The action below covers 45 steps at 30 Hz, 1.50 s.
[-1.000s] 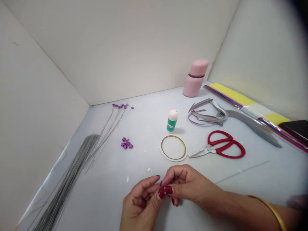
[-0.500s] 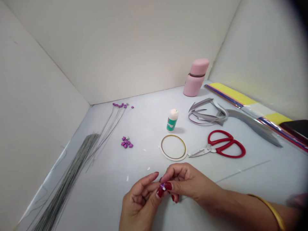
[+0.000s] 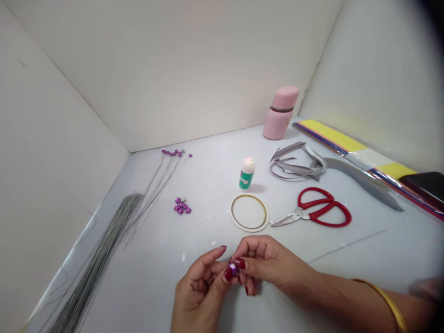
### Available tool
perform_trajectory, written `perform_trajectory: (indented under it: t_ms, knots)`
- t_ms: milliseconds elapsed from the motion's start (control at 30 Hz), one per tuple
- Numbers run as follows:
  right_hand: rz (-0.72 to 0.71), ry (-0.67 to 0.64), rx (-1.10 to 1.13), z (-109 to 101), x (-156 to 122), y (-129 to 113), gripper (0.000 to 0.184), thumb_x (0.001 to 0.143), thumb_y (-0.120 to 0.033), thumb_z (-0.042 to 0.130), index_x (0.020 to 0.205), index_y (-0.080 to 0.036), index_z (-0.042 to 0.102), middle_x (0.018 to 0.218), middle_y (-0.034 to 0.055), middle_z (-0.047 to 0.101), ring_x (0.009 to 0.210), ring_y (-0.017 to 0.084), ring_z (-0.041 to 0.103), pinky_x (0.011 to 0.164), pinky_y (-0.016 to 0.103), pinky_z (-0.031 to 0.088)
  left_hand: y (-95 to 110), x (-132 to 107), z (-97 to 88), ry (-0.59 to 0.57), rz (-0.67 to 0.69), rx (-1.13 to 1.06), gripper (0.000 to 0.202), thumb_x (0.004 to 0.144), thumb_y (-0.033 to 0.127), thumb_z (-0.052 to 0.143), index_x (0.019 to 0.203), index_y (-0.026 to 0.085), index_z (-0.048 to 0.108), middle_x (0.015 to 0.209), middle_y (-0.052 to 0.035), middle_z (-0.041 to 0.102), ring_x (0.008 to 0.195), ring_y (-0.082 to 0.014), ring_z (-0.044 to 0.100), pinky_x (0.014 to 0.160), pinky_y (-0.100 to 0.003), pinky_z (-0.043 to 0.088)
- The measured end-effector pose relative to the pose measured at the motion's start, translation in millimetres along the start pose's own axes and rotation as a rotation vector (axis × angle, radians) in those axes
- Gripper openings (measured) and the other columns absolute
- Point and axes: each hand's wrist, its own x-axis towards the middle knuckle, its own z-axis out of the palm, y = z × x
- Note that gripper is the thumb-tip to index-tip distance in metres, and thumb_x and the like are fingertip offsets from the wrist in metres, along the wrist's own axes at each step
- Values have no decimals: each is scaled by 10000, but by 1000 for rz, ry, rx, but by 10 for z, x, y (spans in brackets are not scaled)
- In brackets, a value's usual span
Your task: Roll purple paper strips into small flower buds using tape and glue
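A person's left hand (image 3: 201,289) and right hand (image 3: 267,263) close their fingers (image 3: 239,263) on a tiny purple foil piece (image 3: 233,269), the only grip so small an item allows, above the tabletop (image 3: 347,259), near red-handled scissors (image 3: 314,208) and a green-labelled glue bottle (image 3: 247,173).
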Motion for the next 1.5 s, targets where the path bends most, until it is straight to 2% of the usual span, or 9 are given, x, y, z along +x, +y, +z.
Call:
perform_trajectory:
  t_ms: [100, 233, 400, 600, 767, 900, 1200, 1500]
  knots:
    - [8, 2, -4, -15, -2, -2, 235, 686, -313, 679, 726, -120, 552, 588, -5, 610, 455, 65, 531, 460, 181, 394, -9, -4, -8, -35, 38, 56, 253, 683, 192, 672, 934, 176, 644, 706, -35, 730, 643, -153, 648, 645, -248, 486]
    - [31, -17, 10, -38, -8, -3, 235, 687, -309, 682, 742, -118, 558, 595, -6, 607, 475, 73, 544, 479, 190, 409, 7, -11, 7, -27, 37, 92, 235, 679, 198, 675, 911, 167, 657, 745, -52, 735, 657, -166, 658, 630, -240, 491]
    - [36, -18, 54, -32, -12, -7, 230, 680, -294, 693, 731, -128, 542, 579, -17, 605, 453, 63, 535, 463, 176, 410, 39, -12, 36, 2, 7, 57, 181, 641, 194, 709, 820, 176, 688, 696, -46, 740, 644, -160, 664, 633, -222, 493]
    - [69, -57, 119, 13, -36, -2, 236, 712, -306, 668, 799, -146, 517, 611, -13, 612, 418, 46, 513, 421, 152, 400, 60, 11, 53, 33, -60, -88, 176, 561, 219, 772, 726, 203, 713, 590, -26, 729, 537, -108, 642, 567, -175, 489]
    - [35, -90, 105, 34, -45, -2, 254, 731, -345, 641, 813, -146, 506, 632, -2, 615, 426, 46, 515, 425, 150, 405, 57, 27, 56, 2, -98, -142, 192, 555, 221, 779, 735, 219, 713, 542, -6, 711, 511, -85, 630, 546, -154, 473]
    - [37, -67, 81, 42, -50, -7, 270, 721, -373, 641, 783, -150, 502, 581, -14, 595, 423, 56, 506, 414, 154, 399, 64, 14, 69, -39, -92, -144, 184, 567, 211, 772, 742, 215, 715, 535, -11, 708, 508, -91, 630, 551, -167, 475]
    - [10, -104, 38, 31, -72, -54, 265, 714, -355, 650, 785, -146, 502, 597, -9, 592, 445, 66, 511, 440, 181, 404, 68, 27, 53, -25, -127, -128, 199, 554, 223, 778, 741, 212, 710, 539, -11, 709, 503, -87, 625, 528, -157, 459]
    - [-4, -24, 42, 40, -46, -45, 262, 702, -356, 659, 729, -135, 520, 554, -19, 590, 420, 56, 503, 433, 172, 383, 96, -7, 64, -50, -29, -26, 182, 633, 182, 722, 812, 190, 691, 655, -37, 732, 597, -137, 652, 617, -218, 476]
